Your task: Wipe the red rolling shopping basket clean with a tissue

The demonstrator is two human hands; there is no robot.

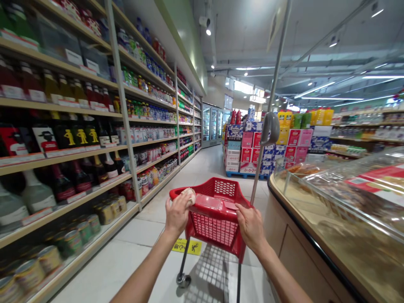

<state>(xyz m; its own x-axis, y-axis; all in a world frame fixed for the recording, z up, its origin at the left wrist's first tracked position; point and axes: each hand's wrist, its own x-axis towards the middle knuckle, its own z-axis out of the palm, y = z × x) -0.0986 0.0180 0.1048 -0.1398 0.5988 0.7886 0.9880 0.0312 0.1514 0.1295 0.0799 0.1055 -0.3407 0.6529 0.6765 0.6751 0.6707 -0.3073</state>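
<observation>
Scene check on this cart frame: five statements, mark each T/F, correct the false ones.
1. The left hand holds a pale cloth at the handle of the red cart. True.
2. The right hand is off the cart. False: the right hand is on the handle, toward its right end.
3. A yellow floor sign shows near the cart's legs. True.
4. The display counter stands left of the cart. False: the display counter is on the right.
5. Stocked shelves line the left side. True.

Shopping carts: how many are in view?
1: the red cart, just ahead, with the left hand and the right hand at its handle. Others may be hidden behind the boxes.
</observation>
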